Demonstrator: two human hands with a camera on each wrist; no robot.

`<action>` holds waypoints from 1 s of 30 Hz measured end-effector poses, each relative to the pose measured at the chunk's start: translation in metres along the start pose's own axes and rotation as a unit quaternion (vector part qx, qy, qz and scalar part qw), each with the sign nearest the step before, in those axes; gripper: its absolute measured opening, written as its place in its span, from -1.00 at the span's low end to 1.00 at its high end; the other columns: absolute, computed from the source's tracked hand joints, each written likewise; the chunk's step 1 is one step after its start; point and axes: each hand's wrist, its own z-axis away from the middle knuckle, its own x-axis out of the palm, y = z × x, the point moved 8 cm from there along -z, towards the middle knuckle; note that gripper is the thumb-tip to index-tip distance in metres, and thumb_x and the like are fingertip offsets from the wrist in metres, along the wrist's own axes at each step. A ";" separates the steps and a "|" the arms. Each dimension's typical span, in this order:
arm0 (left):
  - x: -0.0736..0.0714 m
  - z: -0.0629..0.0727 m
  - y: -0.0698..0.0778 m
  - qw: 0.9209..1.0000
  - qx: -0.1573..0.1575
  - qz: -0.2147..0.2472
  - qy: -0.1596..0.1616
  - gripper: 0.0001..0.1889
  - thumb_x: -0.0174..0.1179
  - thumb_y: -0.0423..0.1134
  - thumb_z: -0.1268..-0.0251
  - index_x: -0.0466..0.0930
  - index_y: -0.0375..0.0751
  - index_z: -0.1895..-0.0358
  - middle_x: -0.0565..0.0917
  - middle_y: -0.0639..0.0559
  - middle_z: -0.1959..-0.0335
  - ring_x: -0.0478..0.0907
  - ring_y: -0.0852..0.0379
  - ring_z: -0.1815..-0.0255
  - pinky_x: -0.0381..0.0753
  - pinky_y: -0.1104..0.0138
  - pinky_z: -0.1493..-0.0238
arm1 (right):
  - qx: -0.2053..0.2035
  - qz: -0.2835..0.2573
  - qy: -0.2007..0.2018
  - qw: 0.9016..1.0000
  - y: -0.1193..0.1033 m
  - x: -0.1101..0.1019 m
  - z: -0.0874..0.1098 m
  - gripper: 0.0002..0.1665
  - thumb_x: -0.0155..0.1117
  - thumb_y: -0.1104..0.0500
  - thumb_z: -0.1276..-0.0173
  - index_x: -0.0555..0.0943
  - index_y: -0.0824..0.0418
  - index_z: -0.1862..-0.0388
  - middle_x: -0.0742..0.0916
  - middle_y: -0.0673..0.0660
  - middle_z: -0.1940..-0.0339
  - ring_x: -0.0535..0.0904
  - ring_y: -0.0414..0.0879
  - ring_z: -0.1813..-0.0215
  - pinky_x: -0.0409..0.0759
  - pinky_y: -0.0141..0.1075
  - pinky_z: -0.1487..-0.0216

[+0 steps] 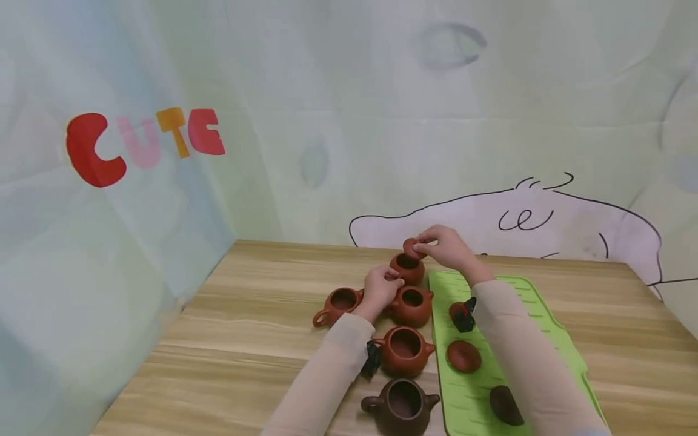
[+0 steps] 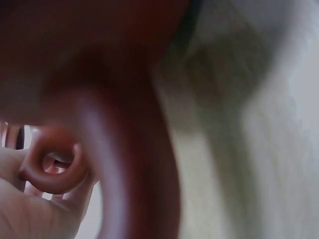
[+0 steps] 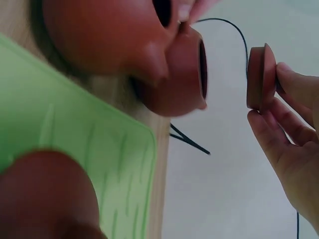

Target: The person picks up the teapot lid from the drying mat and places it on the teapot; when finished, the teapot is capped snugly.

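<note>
My right hand [image 1: 447,247] pinches a reddish-brown teapot lid [image 3: 256,77] by its top, tilted above the farthest teapot [image 1: 417,274]. That teapot stands uncovered, its dark opening facing up. At its near left side my left hand [image 1: 382,286] grips its looped handle [image 2: 55,181]. Just in front of the left hand is another lidless red teapot [image 1: 411,312]. To the left, partly behind the left hand and wrist, sits one more open red teapot [image 1: 339,303]. A large blurred teapot handle [image 2: 127,164] fills the foreground of the left wrist view.
Nearer stand an open red teapot [image 1: 405,357] and a dark brown one [image 1: 405,412]. The green mat [image 1: 458,399] at right bears a red lid [image 1: 463,356], a dark lid [image 1: 506,404] partly under the right sleeve, and another lid behind the wrist camera. A printed cloth [image 1: 327,121] hangs behind the table.
</note>
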 end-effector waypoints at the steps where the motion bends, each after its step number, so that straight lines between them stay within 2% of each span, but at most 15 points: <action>1: 0.000 0.000 0.001 1.000 0.002 -0.003 -0.001 -0.90 0.30 -0.39 -0.18 0.64 -0.34 0.26 0.65 -0.14 0.36 0.57 0.06 0.41 0.60 0.32 0.55 | -0.003 0.000 0.004 1.000 -0.001 0.003 -0.002 -0.69 0.28 0.19 -0.34 0.66 0.39 0.06 0.68 0.30 0.09 0.55 0.17 -0.04 0.49 0.05 -0.09; 9: -0.002 -0.002 0.001 0.999 0.016 -0.035 0.004 -0.90 0.32 -0.37 -0.17 0.66 -0.32 0.28 0.67 -0.12 0.36 0.57 0.06 0.34 0.57 0.31 0.31 | -0.004 0.017 -0.001 1.000 -0.004 0.022 -0.010 -0.72 0.30 0.19 -0.33 0.68 0.39 0.11 0.69 0.28 0.15 0.56 0.14 0.03 0.52 0.00 -0.02; 16: -0.001 0.001 0.001 1.000 0.012 -0.008 0.000 -0.91 0.30 -0.39 -0.19 0.64 -0.34 0.27 0.65 -0.12 0.37 0.59 0.07 0.42 0.60 0.33 0.53 | 0.021 0.014 -0.019 0.999 0.001 0.031 -0.008 -0.70 0.27 0.21 -0.35 0.66 0.43 0.08 0.66 0.34 0.08 0.54 0.20 -0.05 0.52 0.03 -0.07; 22: -0.003 0.002 0.003 0.999 0.026 -0.016 0.010 -0.91 0.32 -0.40 -0.15 0.64 -0.35 0.31 0.68 -0.12 0.38 0.59 0.08 0.37 0.58 0.36 0.40 | 0.040 0.016 -0.027 0.999 0.008 0.035 -0.007 -0.71 0.26 0.22 -0.35 0.66 0.44 0.09 0.65 0.34 0.08 0.53 0.17 -0.03 0.52 0.02 -0.05; 27: -0.001 0.001 0.001 1.000 0.010 -0.011 0.000 -0.91 0.31 -0.39 -0.18 0.64 -0.34 0.29 0.65 -0.10 0.40 0.57 0.11 0.42 0.59 0.35 0.48 | 0.049 0.014 -0.029 0.998 0.015 0.038 -0.007 -0.70 0.25 0.22 -0.36 0.65 0.44 0.06 0.67 0.32 0.08 0.54 0.16 -0.02 0.53 0.00 -0.04; 30: -0.002 0.000 0.001 1.000 0.014 -0.020 0.001 -0.91 0.31 -0.38 -0.17 0.65 -0.33 0.29 0.66 -0.10 0.40 0.57 0.10 0.40 0.59 0.34 0.41 | 0.044 0.014 -0.027 0.999 0.015 0.038 -0.007 -0.70 0.25 0.22 -0.36 0.65 0.44 0.06 0.68 0.32 0.09 0.55 0.16 -0.01 0.54 0.00 -0.03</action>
